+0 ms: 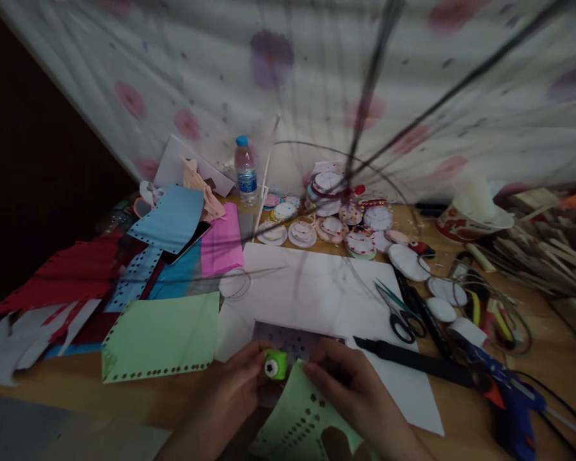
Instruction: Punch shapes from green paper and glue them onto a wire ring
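Note:
My left hand (235, 384) is closed around a small green paper punch (275, 364) at the near edge of the table. My right hand (348, 384) pinches the top edge of a light green paper sheet (300, 419) full of punched holes, right beside the punch. Under both hands lies a white sheet (317, 288) with a small pale piece speckled with cut-outs.
A second green sheet (160, 336) lies left; red, blue and pink papers (173, 256) behind it. Scissors (398, 310), a black cutter (413, 358) and a blue glue gun (509, 390) lie right. A water bottle (245, 169) and decorated round discs (336, 221) stand behind.

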Motion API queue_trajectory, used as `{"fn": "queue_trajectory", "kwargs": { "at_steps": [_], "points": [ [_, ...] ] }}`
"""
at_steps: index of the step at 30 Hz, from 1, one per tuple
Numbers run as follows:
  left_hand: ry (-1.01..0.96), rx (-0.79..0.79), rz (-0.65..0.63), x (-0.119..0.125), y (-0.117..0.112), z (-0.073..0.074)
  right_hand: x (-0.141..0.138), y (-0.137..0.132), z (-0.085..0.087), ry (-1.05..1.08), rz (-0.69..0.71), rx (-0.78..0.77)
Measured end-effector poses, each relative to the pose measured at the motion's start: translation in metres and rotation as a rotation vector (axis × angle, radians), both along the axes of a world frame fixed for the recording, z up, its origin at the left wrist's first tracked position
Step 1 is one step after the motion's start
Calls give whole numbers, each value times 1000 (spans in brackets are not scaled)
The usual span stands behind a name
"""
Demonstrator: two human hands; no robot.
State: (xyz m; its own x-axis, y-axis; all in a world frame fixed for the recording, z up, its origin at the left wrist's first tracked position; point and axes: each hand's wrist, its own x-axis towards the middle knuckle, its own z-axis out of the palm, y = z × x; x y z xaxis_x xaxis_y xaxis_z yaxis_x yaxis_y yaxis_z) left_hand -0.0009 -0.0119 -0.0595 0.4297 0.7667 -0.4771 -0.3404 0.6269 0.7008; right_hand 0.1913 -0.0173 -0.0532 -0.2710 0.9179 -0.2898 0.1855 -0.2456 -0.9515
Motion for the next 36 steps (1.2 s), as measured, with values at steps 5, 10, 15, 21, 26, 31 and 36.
{"fn": "queue_trajectory", "kwargs": {
  "at_steps": [5,10,15,21,26,31,36],
  "points": [
    [-167,-60,-16,0,-2,0,-1,2,-1,-21,4,22],
    [-146,-27,-9,1,-1,1,-1,4,4,12,2,-15],
    [-136,-40,-20,2,-1,2,-1,4,6,9,11,-10],
    [-144,-59,-22,3,-1,9,-2,4,7,-2,25,-6],
    [-126,-33,-31,2,-1,3,-2,4,6,-12,9,-4],
    [-14,19,-91,0,-3,6,-2,4,4,-12,42,10],
    [286,167,-245,0,-6,15,-5,4,3,-45,63,59]
  ]
}}
